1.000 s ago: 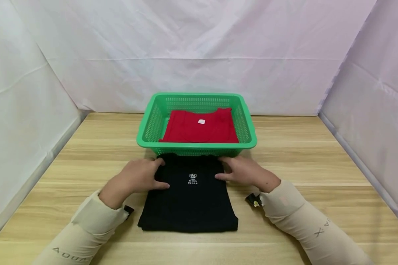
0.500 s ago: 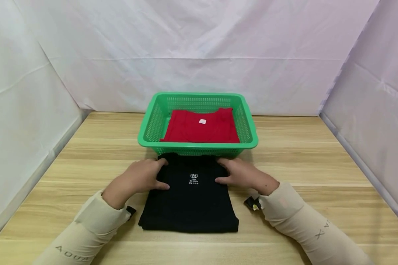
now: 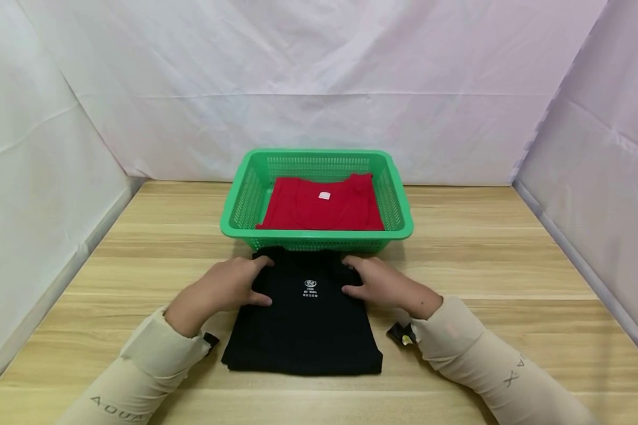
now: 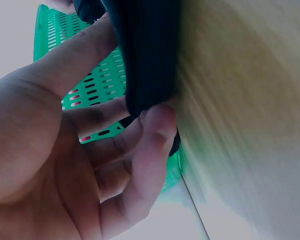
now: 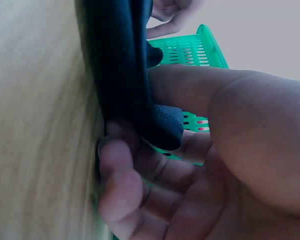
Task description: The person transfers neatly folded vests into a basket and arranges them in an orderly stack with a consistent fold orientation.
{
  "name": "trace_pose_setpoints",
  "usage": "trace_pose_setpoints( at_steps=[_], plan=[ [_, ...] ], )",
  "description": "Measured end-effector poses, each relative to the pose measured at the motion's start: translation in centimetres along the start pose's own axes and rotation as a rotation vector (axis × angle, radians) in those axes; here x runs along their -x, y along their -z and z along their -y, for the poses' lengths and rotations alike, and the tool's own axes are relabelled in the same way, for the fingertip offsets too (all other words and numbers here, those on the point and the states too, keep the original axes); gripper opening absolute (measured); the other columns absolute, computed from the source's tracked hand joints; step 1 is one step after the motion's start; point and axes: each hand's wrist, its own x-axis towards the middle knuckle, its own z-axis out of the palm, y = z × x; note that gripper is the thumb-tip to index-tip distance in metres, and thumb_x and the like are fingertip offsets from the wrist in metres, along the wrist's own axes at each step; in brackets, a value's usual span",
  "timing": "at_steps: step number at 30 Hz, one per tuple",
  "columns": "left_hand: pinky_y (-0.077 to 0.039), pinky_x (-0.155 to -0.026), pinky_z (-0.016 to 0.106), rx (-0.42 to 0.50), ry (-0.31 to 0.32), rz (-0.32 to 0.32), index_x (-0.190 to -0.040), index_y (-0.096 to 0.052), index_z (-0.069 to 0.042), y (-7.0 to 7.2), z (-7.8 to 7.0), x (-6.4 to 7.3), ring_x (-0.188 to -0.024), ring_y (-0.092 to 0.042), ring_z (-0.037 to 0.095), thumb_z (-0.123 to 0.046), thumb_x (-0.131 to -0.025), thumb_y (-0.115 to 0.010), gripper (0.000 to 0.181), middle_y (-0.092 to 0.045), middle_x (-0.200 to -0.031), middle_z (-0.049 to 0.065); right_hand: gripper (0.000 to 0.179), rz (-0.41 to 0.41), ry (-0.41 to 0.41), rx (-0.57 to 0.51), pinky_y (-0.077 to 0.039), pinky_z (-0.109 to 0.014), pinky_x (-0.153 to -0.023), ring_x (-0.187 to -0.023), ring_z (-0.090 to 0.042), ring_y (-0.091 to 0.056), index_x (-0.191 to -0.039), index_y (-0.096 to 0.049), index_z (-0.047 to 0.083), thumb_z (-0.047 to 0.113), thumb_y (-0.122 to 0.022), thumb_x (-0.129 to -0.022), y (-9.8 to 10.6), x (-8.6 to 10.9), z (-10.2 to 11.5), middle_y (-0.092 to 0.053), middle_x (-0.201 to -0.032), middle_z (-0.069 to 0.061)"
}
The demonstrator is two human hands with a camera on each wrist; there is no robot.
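Head view: left hand (image 3: 225,287) and right hand (image 3: 384,286), grip clamped on opposite edges of black garment (image 3: 304,330), fingers (image 4: 150,155) apparently beneath.

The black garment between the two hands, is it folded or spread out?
Folded. The black garment lies as a compact rectangle, and the right wrist view shows thick, layered fabric at its edge.

A pale wooden table (image 3: 489,248) with grain running from side to side meets a creased white back sheet (image 3: 319,71) along its far edge. A left sheet (image 3: 26,153) and a right sheet (image 3: 606,130), also wrinkled, line the sides, the right one faintly pinkish, under soft light
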Motion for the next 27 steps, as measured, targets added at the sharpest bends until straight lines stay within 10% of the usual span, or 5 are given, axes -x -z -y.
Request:
trace_pose_setpoints(
  at_steps=[20,27],
  plan=[
    [-0.056,-0.085,0.043,0.031,-0.019,0.026,-0.137,-0.055,-0.008,0.12,-0.24,-0.03,-0.101,-0.067,0.022,-0.036,-0.082,-0.083,0.068,-0.070,-0.115,0.010,0.056,0.036,-0.006,-0.031,-0.053,-0.035,-0.091,-0.101,-0.014,-0.063,-0.134,-0.053,0.004,0.024,-0.078,-0.088,-0.10,0.14,0.31,-0.067,-0.120,-0.007],
    [-0.056,-0.086,0.044,0.025,-0.041,0.039,-0.137,-0.056,-0.012,-0.04,-0.12,-0.15,-0.103,-0.066,0.023,-0.035,-0.082,-0.082,0.065,-0.069,-0.117,0.009,0.035,0.062,0.004,-0.046,-0.049,-0.026,-0.076,-0.082,-0.010,-0.056,-0.114,-0.060,0.008,0.024,-0.078,-0.087,-0.06,0.06,0.22,-0.063,-0.096,0.001]
  ],
)
